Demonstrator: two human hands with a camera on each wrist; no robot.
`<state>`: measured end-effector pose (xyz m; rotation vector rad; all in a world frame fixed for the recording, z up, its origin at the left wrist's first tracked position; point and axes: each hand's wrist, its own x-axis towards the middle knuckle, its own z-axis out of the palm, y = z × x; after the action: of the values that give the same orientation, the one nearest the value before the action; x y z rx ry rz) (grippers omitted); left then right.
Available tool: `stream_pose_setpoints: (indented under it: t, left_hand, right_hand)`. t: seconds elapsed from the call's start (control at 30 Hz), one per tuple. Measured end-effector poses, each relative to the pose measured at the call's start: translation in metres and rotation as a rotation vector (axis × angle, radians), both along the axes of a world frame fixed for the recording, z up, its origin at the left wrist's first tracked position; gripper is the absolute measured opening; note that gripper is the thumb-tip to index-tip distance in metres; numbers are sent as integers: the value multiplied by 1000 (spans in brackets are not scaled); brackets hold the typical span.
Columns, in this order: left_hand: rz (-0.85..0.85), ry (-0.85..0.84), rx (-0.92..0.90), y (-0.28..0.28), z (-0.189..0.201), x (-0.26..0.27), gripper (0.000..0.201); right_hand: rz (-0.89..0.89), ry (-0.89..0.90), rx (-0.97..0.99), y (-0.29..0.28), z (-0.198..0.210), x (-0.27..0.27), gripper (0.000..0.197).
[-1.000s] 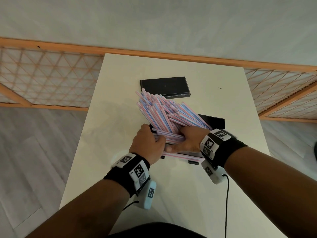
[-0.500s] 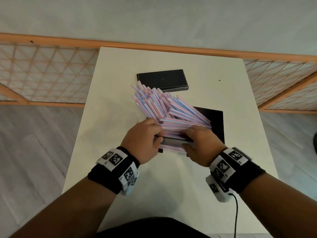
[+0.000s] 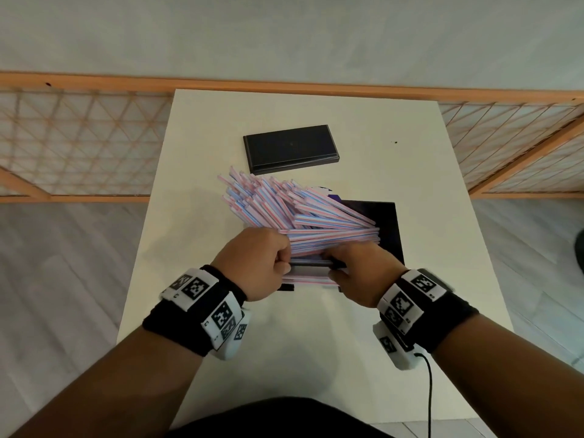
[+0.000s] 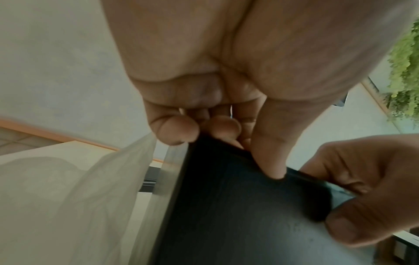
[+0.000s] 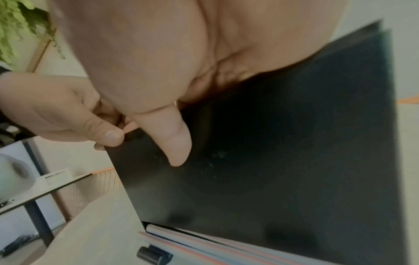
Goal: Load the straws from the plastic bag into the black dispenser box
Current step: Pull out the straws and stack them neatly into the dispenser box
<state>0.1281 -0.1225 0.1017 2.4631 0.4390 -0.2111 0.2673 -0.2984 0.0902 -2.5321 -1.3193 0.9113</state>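
Both hands meet at the near edge of the black dispenser box [image 3: 384, 229]. The left hand [image 3: 256, 267] has its fingers curled over the near ends of the straws [image 3: 294, 210], its thumb pressed to the box's front wall, as the left wrist view shows. The right hand [image 3: 360, 273] curls over the same rim from the other side, thumb laid flat on the dark front wall; whether it also pins straws cannot be told. Both forearms reach forward from below, wrists bent down, each carrying a black wristband [image 3: 442, 314] with printed markers.

The straws, pink and blue striped, are bunched at the hands and fan out away from the person and to the left, rising well above the box rim. A few lie flat at the base slot by the front of the box in the right wrist view. Judged from this, the bundle has reached the box but is not yet settled; levelling it down remains, and presumably fitting the black lid [image 3: 290, 148], which lies flat on the table [image 3: 410, 172] beyond the straws. A pale translucent sheet [image 4: 75, 197], probably the plastic bag, hangs just beside the left hand.
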Motion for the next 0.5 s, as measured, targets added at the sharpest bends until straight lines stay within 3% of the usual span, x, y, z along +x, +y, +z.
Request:
stream_pose_setpoints:
  t: [0.17, 0.27, 0.37, 0.43, 0.5]
  left_hand:
    - [25, -25, -42, -2, 1, -5, 11]
    - [88, -96, -82, -6, 4, -6, 24]
    - [139, -142, -55, -12, 8, -5, 37]
    - [158, -148, -34, -14, 8, -3, 38]
    - [179, -133, -49, -13, 6, -4, 37]
  right_hand:
    - [-17, -23, 59, -2, 6, 3, 20]
    - [64, -42, -59, 0, 8, 3, 33]
    - [22, -55, 34, 2, 11, 8, 34]
    - [-55, -133, 175, 0, 12, 15, 48]
    - [-49, -205, 145, -1, 10, 19, 75]
